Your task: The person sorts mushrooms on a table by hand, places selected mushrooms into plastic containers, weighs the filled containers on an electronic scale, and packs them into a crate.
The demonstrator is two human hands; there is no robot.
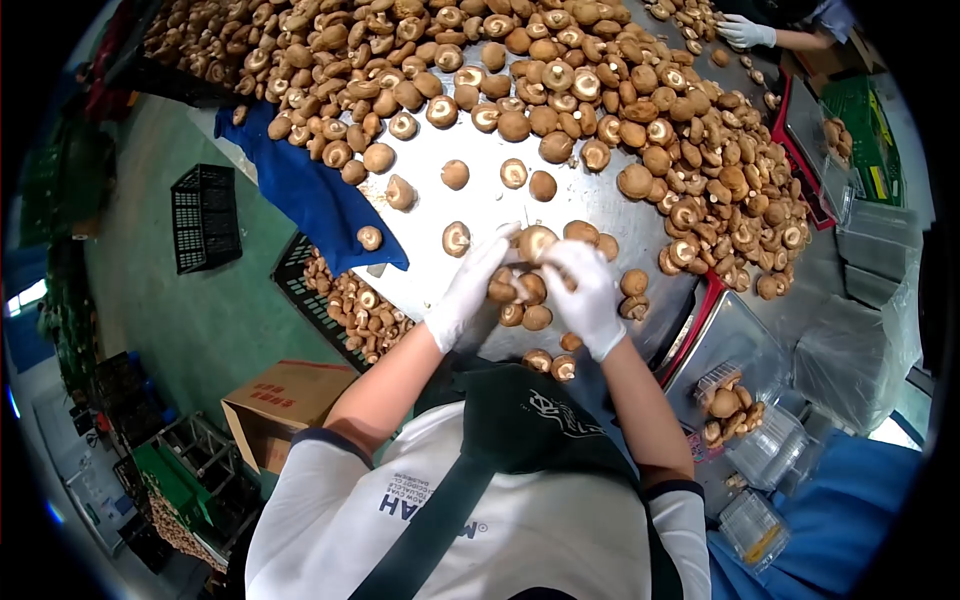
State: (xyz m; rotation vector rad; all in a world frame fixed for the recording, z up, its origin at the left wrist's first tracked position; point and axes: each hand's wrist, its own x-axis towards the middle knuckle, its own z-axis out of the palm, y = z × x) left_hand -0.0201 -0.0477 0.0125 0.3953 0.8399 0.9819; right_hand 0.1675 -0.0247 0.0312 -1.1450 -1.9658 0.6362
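Note:
Both my hands wear white gloves and are close together over a metal table point(430, 200). My left hand point(474, 285) is closed at the left side of a brown shiitake mushroom point(537, 242), its fingertips against the cap. From the right, my right hand point(588, 290) is curled with its fingers on the same mushroom; these fingers are slightly blurred. Below and between the hands are more shiitake mushrooms point(532, 290), partly hidden by the fingers. Single mushrooms point(514, 173) lie spread on the metal just beyond.
A large mushroom heap point(600, 60) covers the table's far and right sides. A black crate point(300, 290) of mushrooms stands at left, near a cardboard box point(285, 400). At right are a red-edged scale point(715, 340) and plastic tubs point(765, 450). Another person's gloved hand point(745, 32) is at far right.

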